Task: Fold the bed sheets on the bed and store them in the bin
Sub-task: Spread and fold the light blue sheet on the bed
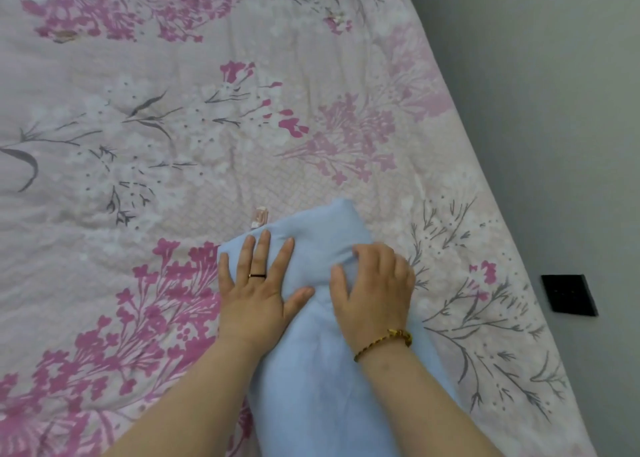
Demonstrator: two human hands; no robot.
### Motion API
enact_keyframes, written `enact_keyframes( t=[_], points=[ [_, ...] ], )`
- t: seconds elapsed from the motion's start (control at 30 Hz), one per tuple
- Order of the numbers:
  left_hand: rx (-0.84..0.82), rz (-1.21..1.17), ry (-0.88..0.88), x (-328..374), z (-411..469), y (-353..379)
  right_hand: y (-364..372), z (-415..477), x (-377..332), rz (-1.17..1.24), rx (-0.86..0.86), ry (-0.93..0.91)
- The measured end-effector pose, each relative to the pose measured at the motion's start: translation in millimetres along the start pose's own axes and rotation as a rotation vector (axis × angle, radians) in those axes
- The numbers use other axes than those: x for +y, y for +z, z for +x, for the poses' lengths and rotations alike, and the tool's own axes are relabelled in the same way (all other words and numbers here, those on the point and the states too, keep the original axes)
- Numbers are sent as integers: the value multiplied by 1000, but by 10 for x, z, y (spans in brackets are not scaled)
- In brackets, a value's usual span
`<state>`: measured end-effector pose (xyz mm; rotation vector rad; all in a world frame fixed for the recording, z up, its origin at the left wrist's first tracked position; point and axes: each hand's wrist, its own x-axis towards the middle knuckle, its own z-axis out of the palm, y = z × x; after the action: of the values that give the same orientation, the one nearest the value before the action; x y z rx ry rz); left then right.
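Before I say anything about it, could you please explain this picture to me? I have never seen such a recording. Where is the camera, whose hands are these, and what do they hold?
There is no machine here. A person works with two bare hands, and one camera worn on the head looks forward and down, so you see the arms as the person sees them.

The surface is a bed under a floral cover with pink and grey flowers. On it lies a light blue sheet, gathered into a long narrow shape.

The left hand, which wears a dark ring, lies flat on the sheet with straight fingers. The right hand, with a gold bracelet at the wrist, curls its fingers into the cloth and grips a fold.

No bin shows in this picture.
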<state>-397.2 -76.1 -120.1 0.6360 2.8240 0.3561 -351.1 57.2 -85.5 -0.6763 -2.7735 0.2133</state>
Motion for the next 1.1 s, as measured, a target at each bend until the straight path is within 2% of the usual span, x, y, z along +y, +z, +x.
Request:
enact_keyframes(
  t=[0.17,0.33,0.47,0.53,0.6,0.73,0.83,0.93,1.03,1.1],
  points=[
    [105,16,-12,-43,16,111,322,198,-26,41,-219,5],
    [69,54,2,-3,7,62,232,221,22,176,-518,47],
    [46,-65,-85,62,-103,-22,15,214,85,320,-606,106],
    [75,-221,-159,90,-242,-39,-139,139,169,480,-593,216],
    [-17,-404,-309,129,-448,-145,-329,54,318,663,-618,379],
    [-37,-790,-556,125,-935,-295,-627,-140,669,887,-870,689],
    [-137,-1269,-727,255,-1216,-400,-793,-294,663,1067,-1041,751],
    [-311,-1675,-871,264,-1347,-479,-906,-404,531,1150,-1058,788],
    [-437,-1733,-873,133,-1382,-738,-1044,-501,399,1226,-1035,784],
    [-437,-1739,-809,33,-1438,-965,-1118,-595,289,1272,-1011,801]
  ],
)
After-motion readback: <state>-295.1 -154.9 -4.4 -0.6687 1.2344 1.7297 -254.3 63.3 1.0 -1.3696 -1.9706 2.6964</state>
